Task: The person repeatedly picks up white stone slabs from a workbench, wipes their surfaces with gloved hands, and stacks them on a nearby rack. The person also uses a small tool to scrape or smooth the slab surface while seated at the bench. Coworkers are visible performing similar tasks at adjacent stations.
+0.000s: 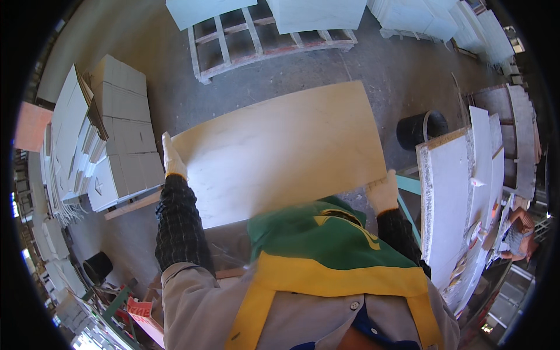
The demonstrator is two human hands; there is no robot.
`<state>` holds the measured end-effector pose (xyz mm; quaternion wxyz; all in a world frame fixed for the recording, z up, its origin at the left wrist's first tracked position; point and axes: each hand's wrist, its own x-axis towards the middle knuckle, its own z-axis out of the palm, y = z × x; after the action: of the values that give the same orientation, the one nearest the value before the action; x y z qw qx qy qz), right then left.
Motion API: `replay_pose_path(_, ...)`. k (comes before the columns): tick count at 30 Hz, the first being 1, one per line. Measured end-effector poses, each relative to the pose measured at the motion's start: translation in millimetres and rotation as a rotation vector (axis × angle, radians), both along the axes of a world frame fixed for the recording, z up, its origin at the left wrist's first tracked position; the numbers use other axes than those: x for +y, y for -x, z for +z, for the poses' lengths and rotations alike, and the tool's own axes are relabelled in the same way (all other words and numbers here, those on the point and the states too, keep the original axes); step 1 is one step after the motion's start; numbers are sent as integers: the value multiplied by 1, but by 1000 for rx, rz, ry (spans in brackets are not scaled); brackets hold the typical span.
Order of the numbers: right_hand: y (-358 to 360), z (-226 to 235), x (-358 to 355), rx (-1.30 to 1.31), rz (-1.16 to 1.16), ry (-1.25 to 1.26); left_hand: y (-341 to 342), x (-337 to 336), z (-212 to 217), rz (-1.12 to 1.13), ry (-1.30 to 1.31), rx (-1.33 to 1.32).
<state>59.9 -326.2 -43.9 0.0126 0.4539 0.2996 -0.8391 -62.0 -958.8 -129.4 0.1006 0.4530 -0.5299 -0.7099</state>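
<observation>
A large pale rectangular tile [286, 146], faintly veined and glossy at its left, spans the space in front of me. My left hand [172, 157], in a white knit glove, grips its left edge, with the fingers pointing forward along that side. At the near right corner, my right hand [382, 193], gloved the same way, holds the edge; its fingertips are partly hidden. Both arms wear dark checked sleeve covers. Just below the tile hangs my green apron [309, 239] with a yellow band, overlapping the near edge.
Beyond the tile stands a wooden pallet [256, 55] bearing white slabs. White cartons [125, 128] are stacked at the left. A black bucket [411, 130] and a white-topped workbench [446, 198] are at the right. A person [519, 236] is at the far right.
</observation>
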Motion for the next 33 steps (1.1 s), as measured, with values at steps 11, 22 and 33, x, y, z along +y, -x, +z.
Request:
replay_pose_path(11, 124, -14, -14, 241, 244, 264, -27, 7, 67, 151, 19, 54)
replay_pose_path(22, 305, 47, 34, 107, 81, 343, 127, 149, 220, 400, 463, 126)
replay_pose_path(33, 408, -65, 155, 28, -1015, 2065, 282, 190, 118, 242, 158, 178)
